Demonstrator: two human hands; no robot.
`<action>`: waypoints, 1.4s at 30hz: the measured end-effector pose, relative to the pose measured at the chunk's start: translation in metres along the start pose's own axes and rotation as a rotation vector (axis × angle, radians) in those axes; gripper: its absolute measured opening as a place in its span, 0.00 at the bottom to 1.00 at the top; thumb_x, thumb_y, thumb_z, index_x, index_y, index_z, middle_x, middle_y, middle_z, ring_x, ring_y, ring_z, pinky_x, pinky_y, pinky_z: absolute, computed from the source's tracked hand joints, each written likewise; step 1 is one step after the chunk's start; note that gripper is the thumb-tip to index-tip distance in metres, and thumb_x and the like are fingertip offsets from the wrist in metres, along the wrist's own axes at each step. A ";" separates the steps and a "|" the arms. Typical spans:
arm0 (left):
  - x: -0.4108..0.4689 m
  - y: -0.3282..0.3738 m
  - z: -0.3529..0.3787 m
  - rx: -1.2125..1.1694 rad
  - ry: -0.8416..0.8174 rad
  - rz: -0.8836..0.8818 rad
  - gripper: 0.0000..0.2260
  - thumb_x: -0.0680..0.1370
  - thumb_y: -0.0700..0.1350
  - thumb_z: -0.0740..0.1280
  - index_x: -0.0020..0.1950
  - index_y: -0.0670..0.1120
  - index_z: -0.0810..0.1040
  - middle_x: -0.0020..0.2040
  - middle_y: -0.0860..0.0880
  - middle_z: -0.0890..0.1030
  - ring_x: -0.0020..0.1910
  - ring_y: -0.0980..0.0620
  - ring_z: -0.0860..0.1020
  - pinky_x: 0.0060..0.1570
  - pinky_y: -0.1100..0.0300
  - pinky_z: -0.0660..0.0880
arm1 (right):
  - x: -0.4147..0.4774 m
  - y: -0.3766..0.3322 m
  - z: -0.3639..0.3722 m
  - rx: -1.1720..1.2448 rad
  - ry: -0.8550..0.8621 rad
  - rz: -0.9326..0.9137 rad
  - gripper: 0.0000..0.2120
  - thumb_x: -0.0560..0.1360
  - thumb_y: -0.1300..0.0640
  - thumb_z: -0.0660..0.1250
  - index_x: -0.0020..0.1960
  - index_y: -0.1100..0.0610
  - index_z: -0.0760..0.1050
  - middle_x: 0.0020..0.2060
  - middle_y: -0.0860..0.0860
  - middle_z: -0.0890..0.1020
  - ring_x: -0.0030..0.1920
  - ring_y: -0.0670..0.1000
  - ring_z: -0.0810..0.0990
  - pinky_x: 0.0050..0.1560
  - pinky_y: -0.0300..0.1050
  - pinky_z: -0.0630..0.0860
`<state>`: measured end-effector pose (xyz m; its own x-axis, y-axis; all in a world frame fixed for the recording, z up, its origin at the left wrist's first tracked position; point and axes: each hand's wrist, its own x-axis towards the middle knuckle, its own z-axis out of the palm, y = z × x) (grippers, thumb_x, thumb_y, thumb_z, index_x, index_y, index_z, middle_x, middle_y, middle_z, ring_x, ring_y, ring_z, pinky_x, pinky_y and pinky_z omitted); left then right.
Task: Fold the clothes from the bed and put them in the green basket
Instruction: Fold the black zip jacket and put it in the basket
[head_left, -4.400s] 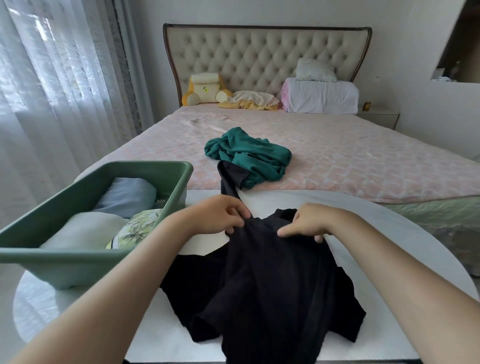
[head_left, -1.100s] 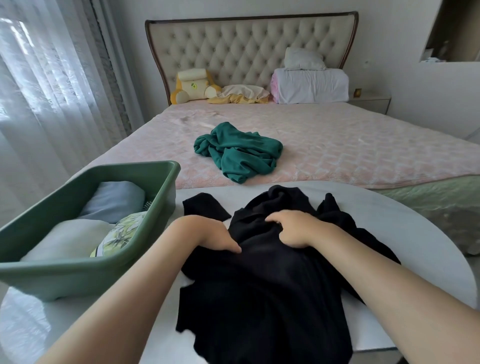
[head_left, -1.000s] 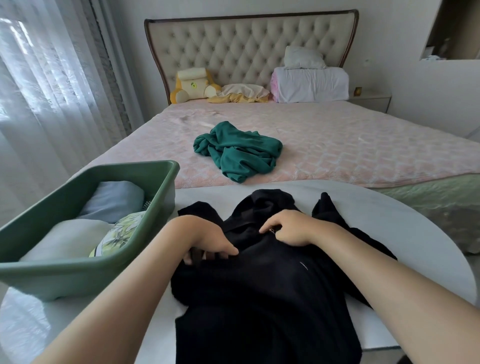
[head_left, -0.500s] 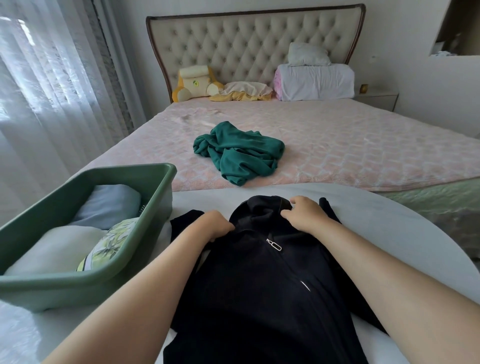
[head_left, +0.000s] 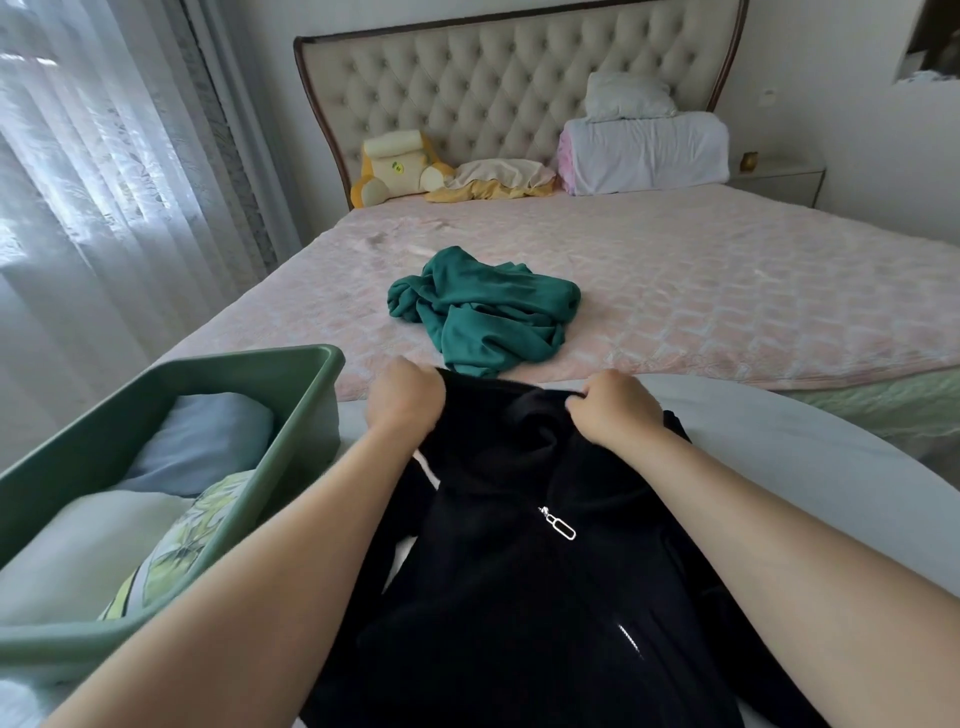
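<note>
The white table (head_left: 810, 467) carries the black jacket (head_left: 519, 597), gripped at its far edge by the left hand (head_left: 405, 397) and right hand (head_left: 613, 408); the green basket (head_left: 291, 415) stands left of that grip; just beyond it, the bed (head_left: 727, 291) bears a crumpled teal garment (head_left: 483, 312).

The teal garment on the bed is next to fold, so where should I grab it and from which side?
Take the teal garment by the long fold trailing toward you, coming over the near edge of the bed. It is a crumpled heap; that fold is the nearest loose part and should lift free. Your left hand and right hand grip the black jacket.
</note>
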<state>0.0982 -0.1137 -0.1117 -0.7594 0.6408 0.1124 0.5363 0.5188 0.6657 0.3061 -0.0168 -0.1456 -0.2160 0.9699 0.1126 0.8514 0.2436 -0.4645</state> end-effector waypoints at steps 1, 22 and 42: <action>0.005 0.007 -0.006 -0.128 0.067 0.001 0.14 0.78 0.45 0.52 0.52 0.41 0.74 0.38 0.45 0.83 0.34 0.46 0.81 0.37 0.54 0.77 | 0.004 0.000 -0.001 0.102 0.066 0.009 0.14 0.76 0.55 0.63 0.33 0.56 0.67 0.30 0.52 0.72 0.34 0.57 0.73 0.28 0.42 0.60; -0.043 -0.019 0.005 0.779 -0.562 0.181 0.16 0.70 0.46 0.59 0.56 0.46 0.75 0.60 0.45 0.79 0.53 0.43 0.78 0.55 0.50 0.76 | -0.021 0.027 -0.032 -0.250 -0.552 -0.013 0.11 0.65 0.50 0.71 0.39 0.56 0.74 0.37 0.51 0.77 0.40 0.55 0.77 0.40 0.45 0.69; -0.024 0.008 0.059 0.515 -0.243 0.213 0.41 0.79 0.48 0.64 0.80 0.47 0.38 0.73 0.38 0.63 0.70 0.37 0.66 0.66 0.43 0.67 | 0.002 0.046 -0.018 0.307 -0.227 -0.157 0.19 0.77 0.55 0.68 0.67 0.51 0.76 0.58 0.47 0.80 0.59 0.50 0.78 0.59 0.43 0.71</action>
<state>0.1426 -0.0918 -0.1524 -0.5425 0.8400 -0.0083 0.8225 0.5332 0.1978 0.3537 -0.0035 -0.1506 -0.4609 0.8872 0.0225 0.6248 0.3424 -0.7017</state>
